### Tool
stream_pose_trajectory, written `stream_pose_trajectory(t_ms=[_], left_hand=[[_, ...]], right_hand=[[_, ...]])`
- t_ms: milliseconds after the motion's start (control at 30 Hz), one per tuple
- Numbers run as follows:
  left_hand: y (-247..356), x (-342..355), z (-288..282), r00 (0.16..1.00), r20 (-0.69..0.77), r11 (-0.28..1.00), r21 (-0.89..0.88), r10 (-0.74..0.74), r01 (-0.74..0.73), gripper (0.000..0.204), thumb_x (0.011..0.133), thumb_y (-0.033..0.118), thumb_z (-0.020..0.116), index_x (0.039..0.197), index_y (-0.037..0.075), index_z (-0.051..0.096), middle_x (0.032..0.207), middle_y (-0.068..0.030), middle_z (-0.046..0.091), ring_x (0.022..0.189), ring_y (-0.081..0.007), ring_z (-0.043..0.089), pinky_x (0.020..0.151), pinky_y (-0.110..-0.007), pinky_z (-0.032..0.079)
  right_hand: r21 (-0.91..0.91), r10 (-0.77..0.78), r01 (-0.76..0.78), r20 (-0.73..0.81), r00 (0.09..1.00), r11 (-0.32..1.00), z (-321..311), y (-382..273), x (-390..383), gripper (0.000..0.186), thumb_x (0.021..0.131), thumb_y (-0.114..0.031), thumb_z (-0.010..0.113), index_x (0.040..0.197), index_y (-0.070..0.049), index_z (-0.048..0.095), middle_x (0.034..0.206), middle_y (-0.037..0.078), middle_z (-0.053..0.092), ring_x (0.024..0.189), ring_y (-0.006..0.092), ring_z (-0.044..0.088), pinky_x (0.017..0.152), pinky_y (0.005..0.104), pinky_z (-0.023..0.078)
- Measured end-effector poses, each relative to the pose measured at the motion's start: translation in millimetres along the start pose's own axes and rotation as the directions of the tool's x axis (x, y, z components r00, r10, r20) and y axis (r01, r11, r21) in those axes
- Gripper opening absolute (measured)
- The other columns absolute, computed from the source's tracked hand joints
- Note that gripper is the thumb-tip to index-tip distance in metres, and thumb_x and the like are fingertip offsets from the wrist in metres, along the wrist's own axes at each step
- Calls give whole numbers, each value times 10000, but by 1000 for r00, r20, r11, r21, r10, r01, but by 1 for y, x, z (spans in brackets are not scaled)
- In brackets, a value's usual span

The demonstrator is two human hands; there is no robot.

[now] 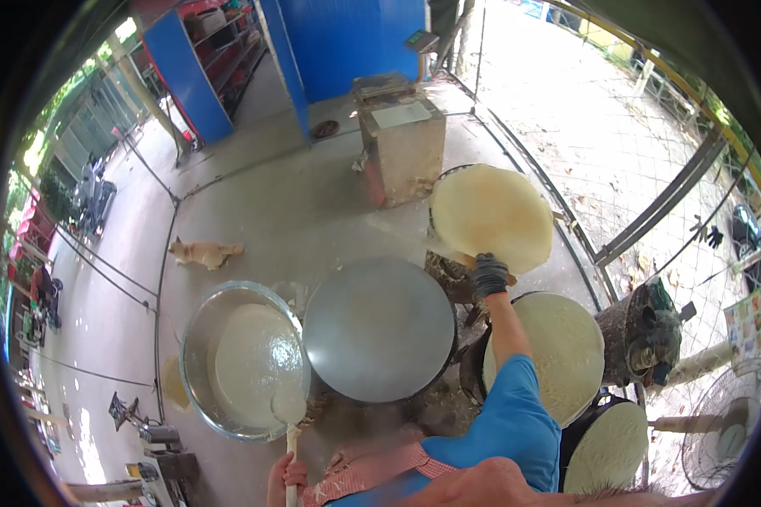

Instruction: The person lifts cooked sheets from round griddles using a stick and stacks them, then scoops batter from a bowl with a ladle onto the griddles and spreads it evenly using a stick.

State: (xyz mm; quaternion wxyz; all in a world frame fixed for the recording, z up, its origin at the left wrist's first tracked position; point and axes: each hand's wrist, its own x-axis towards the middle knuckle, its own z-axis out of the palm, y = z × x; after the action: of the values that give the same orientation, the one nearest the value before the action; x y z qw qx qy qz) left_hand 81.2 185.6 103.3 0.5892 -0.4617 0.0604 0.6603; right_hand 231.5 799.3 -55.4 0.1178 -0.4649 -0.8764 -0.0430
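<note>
My left hand (286, 471) grips the pale handle of a ladle (288, 409), whose coated head rests at the near rim of a steel basin of white batter (238, 342). My right hand (490, 274), in a dark grey glove, is closed on a flat wooden scraper (461, 256) at the near edge of the far griddle, which carries a thin golden crepe (490, 211). A bare round griddle (379, 325) sits between basin and right arm. Pale batter sheets cover two more griddles, one (558, 346) partly behind my arm, the other (609, 452) at lower right.
A dog (207, 251) lies at left. A worn box stand (402, 152) is beyond the far griddle, before blue panels (355, 46). A blackened cylinder (638, 338) and fan (727, 431) are at right, wire fencing (617, 127) behind; scooters (91, 203) stand at far left.
</note>
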Motion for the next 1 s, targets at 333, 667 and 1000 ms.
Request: stream_pose_trajectory(t_ms=[333, 667, 1000], left_hand=[[94, -13, -16, 978, 104, 957, 211, 178, -197, 344, 861, 289, 387, 565, 117, 354, 460, 32, 324, 360, -51, 310, 314, -181, 280], [294, -47, -66, 823, 331, 653, 502, 461, -567, 523, 813, 143, 471, 1264, 170, 206, 558, -14, 391, 375, -88, 320, 295, -180, 287], [437, 20, -93, 830, -10, 178, 978, 558, -108, 476, 733, 41, 415, 1197, 94, 327, 577, -79, 461, 343, -158, 416, 270, -264, 297]], right_hand=[[735, 78, -365, 394, 916, 572, -43, -103, -59, 456, 740, -225, 594, 1094, 39, 482, 1102, 147, 513, 1010, 223, 476, 887, 286, 346], [463, -609, 431, 363, 705, 775, -74, -393, -151, 318, 723, -296, 545, 977, -112, 596, 688, 129, 599, 592, 268, 569, 558, 414, 423], [-29, -249, 442, 791, 558, 896, -58, -518, -254, 356, 713, -410, 494, 929, -150, 603, 873, 139, 603, 825, 293, 577, 617, 441, 457]])
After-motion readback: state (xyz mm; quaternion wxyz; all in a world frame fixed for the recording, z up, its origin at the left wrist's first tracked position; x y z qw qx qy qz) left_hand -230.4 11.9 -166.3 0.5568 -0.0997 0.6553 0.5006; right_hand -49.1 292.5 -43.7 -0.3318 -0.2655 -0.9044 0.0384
